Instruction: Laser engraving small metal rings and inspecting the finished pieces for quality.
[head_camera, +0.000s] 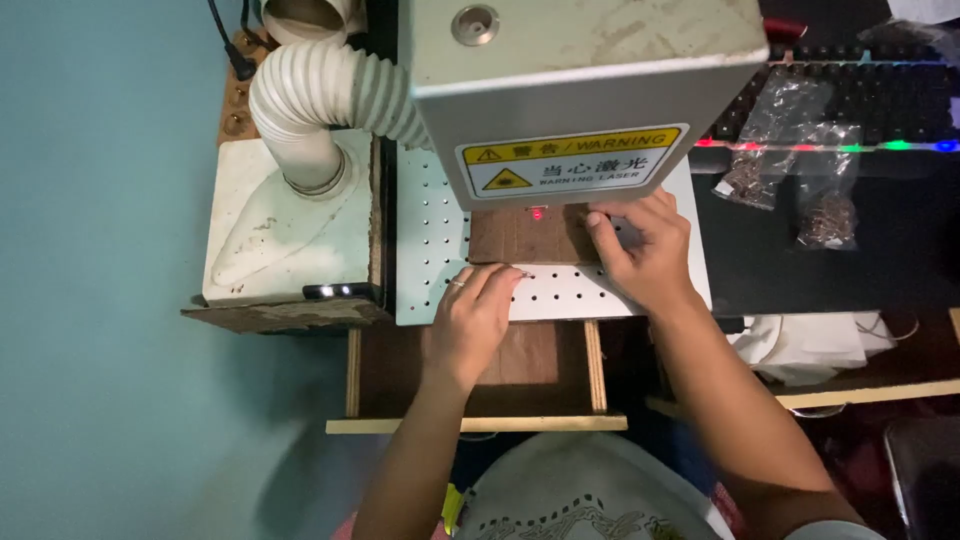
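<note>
Under a grey laser marking head (585, 90), a brown wooden plate (525, 237) lies at the back edge of a white perforated bed (560, 290), its long axis running left to right. The right hand (645, 250) presses open fingers on the plate's right end. The left hand (478, 315), fingers loosely curled, touches the front edge and is empty.

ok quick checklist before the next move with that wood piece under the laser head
1. Brown wood piece lies flat on the perforated plate: ok.
2. Red dot falls on the piece: ok, near its far edge.
3. Right hand off the piece: not ok, fingertips on its right edge.
4. Left hand off the piece: not ok, fingertips at its near edge.
5. Ribbed hose joined to the white box: ok.
</note>
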